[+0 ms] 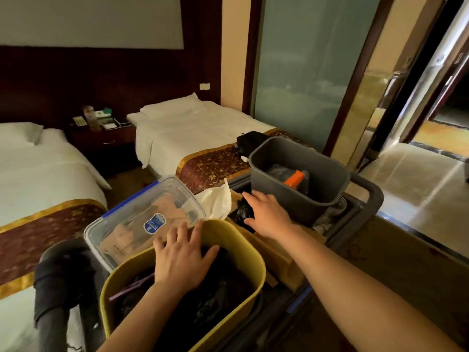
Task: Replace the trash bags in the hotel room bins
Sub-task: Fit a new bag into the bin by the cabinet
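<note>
A yellow bin [243, 243] stands on the housekeeping cart in front of me, with dark plastic and rubbish inside. My left hand [181, 255] rests flat on its far rim, fingers spread. Beyond it, a bundle of black trash bags [242, 212] lies on the cart. My right hand [266, 214] reaches onto that bundle, fingers bent over the black plastic. A grey bin [274, 171] stands just behind, holding an orange-handled tool [294, 180] and clear plastic.
A clear lidded box [142, 219] with blue clips sits left of the yellow bin, a white cloth [217, 200] beside it. The cart's dark handle [373, 194] is at right. Two made beds [193, 128] flank a nightstand [104, 133]. A black bag [251, 141] lies on the far bed.
</note>
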Tool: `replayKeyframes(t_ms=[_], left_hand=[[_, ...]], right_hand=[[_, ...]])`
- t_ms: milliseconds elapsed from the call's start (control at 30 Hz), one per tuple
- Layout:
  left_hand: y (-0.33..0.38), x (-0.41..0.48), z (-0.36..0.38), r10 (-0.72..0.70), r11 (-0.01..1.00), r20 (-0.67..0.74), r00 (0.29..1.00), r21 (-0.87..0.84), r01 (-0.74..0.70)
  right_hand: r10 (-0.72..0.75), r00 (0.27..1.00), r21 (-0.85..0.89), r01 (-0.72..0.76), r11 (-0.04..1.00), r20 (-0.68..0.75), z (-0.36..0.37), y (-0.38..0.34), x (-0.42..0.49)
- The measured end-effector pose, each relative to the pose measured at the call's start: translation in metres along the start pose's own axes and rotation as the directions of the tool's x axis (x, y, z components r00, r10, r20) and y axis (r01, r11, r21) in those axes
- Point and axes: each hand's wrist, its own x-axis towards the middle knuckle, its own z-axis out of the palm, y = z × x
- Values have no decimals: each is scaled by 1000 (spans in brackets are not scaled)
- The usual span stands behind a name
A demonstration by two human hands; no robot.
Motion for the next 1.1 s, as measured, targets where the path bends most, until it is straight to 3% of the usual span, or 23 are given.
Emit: replayKeyframes(t_ms=[100,233,367,433,567,667,733,800,867,900,967,1033,1100], left_hand=[[3,-2,1,-17,999,-31,999,34,18],[1,-3,5,-22,999,-44,999,38,23],[-1,-3,6,-17,999,-41,999,41,19],[1,-2,4,-25,999,-39,999,43,27],[5,2,-10,-85,996,34,996,-8,85],[25,2,-33,-10,988,81,997,-154,23],[47,2,-48,94,892,132,987,-451,-25],[73,2,-59,200,593,192,961,-805,38],[103,1,-60,299,270,264,917,-945,184],[119,0,-58,333,174,303,893,-950,257],[155,-6,-51,334,86,332,882,-943,322],[191,-11,-39,272,105,289,918,-957,270],[225,-18,-23,266,174,224,938,-968,182]], right_hand=[[-11,995,-64,17,998,104,13,6,12],[-23,1000,-95,22,995,-7,16,11,19],[38,980,106,-18,994,-193,1,13,1],[118,956,286,-38,958,-269,-7,16,-14],[208,937,596,0,803,-280,-25,17,-52],[230,937,741,44,671,-264,-29,22,-80],[270,922,796,64,602,-278,-26,28,-97],[305,891,793,94,602,-337,-23,34,-116],[329,862,766,102,635,-387,-19,42,-135],[343,846,745,92,661,-409,-16,49,-145],[367,820,703,60,709,-439,-12,67,-166],[394,818,702,17,712,-419,-10,92,-191],[421,840,807,32,590,-342,-13,116,-222]])
